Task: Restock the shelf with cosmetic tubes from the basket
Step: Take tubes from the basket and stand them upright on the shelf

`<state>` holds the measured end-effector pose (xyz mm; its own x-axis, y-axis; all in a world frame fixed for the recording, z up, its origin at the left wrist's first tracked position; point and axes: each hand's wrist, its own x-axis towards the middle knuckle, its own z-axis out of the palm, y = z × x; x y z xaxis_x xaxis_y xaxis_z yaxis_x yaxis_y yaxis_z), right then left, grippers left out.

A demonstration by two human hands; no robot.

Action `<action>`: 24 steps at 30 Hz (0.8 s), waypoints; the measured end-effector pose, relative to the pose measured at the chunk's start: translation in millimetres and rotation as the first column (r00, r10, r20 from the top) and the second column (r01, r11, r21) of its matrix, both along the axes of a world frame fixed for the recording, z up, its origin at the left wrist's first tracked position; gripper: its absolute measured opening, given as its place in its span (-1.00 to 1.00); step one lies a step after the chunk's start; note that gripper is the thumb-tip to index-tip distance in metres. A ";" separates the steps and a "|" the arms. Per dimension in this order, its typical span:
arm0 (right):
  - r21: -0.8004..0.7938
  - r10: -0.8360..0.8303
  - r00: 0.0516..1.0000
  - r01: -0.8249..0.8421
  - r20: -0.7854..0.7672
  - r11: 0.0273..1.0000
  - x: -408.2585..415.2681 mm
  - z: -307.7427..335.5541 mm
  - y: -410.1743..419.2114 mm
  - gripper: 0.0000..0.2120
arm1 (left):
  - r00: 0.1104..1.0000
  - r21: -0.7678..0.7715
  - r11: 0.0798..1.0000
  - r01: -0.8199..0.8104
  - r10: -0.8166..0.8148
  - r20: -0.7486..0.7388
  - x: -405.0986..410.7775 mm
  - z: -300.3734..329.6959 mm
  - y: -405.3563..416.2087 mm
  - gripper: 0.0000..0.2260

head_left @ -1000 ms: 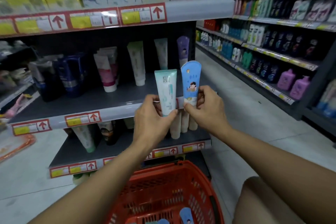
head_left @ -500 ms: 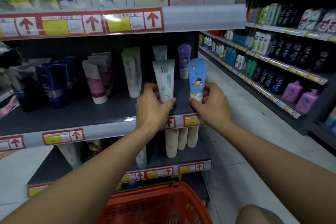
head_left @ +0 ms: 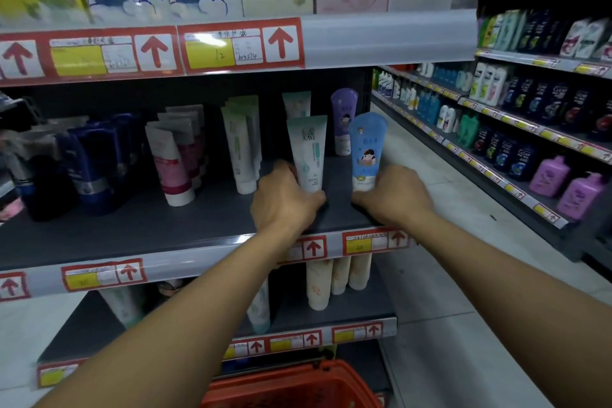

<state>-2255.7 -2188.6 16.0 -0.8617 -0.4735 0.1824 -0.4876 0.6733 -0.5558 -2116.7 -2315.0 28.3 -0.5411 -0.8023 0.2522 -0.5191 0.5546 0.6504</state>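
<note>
Dark grey shelf [head_left: 132,228], middle tier, price tags along its front lip. Red basket [head_left: 291,387] at the bottom edge of view, below both forearms. Left hand [head_left: 284,202] grips the lower end of a pale green tube [head_left: 308,152]: long axis upright, cap end down on the shelf, flat crimped end up. Right hand [head_left: 390,195] grips the base of a blue tube [head_left: 366,152] with a cartoon child print: upright, cap down, rounded end up, just beside the green one.
</note>
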 end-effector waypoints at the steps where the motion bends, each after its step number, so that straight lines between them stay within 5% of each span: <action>1: 0.012 -0.001 1.000 0.001 0.013 1.000 -3.8 3.0 -4.6 -0.62 | 1.000 0.016 1.000 -0.008 0.008 0.009 -6.1 1.3 -3.5 -0.51; 10: 0.010 -0.033 0.999 0.033 0.006 0.999 -31.0 5.4 -46.6 -0.37 | 0.999 0.022 0.999 -0.036 0.035 0.005 -51.5 0.0 -36.0 -0.36; 24: -0.027 -0.071 0.997 0.071 -0.006 0.997 -63.1 1.0 -75.9 -0.39 | 0.997 0.007 0.997 -0.072 0.072 -0.034 -83.1 -9.8 -62.0 -0.45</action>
